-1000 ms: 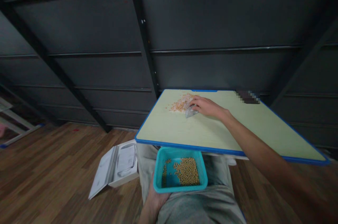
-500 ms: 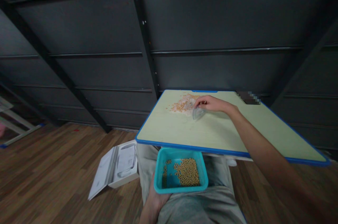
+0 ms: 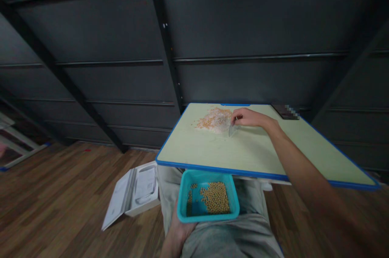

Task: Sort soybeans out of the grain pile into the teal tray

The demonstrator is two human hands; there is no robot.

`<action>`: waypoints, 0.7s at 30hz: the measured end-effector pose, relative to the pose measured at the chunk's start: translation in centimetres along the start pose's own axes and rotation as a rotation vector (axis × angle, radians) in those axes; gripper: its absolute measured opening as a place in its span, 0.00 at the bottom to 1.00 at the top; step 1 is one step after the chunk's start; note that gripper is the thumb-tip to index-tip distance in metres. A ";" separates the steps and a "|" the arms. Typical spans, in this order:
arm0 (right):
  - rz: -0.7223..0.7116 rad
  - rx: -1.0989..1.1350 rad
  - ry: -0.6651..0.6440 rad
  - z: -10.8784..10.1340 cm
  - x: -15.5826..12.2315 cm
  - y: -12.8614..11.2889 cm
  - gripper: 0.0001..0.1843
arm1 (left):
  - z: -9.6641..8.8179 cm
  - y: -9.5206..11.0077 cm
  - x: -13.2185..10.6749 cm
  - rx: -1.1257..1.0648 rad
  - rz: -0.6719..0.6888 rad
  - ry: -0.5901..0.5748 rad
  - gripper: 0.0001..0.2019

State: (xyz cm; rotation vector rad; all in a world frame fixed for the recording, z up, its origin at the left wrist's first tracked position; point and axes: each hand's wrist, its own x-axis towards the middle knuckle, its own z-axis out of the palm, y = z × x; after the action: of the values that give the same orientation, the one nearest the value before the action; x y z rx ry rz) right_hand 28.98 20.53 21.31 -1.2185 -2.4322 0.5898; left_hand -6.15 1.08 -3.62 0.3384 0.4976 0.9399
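Note:
My right hand [image 3: 247, 118] reaches across the pale green table [image 3: 249, 148] and grips a small clear plastic scraper [image 3: 233, 129], its edge down on the tabletop just right of a pile of mixed grains and beans [image 3: 214, 119]. Below the table's near blue edge, my left hand [image 3: 179, 231] holds a turquoise tray [image 3: 185, 203] from underneath on my lap. The tray has a heap of yellow beans [image 3: 215, 198] in it.
An open white box [image 3: 133, 191] lies on the wooden floor left of my legs. A dark flat object [image 3: 281, 111] sits at the table's far right corner. Dark metal panels and slanted beams [image 3: 158, 35] rise behind the table.
My right hand has drawn the scraper rightward, off the pile's edge to its right side. The tray and my left hand have stayed where they were.

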 end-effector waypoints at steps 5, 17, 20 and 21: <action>0.063 -0.047 -0.040 0.0 -0.3 1.2 0.09 | -0.4 -0.3 0.1 0.010 -0.016 0.059 0.16; -0.051 -0.264 0.171 2.5 0.7 -0.9 0.14 | 0.0 -0.1 0.0 0.002 0.010 0.118 0.11; -0.070 -0.261 0.212 3.2 0.8 -1.2 0.13 | -0.3 -0.2 0.0 0.011 0.027 0.117 0.11; -0.070 -0.259 0.215 3.3 0.8 -1.2 0.13 | -0.4 -0.2 -0.1 0.019 0.033 0.110 0.11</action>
State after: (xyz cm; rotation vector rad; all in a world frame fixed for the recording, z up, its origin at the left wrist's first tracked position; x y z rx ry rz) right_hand 26.14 19.92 19.23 -1.2172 -2.4066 0.1170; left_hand -6.26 0.95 -4.04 0.3140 0.6033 0.9895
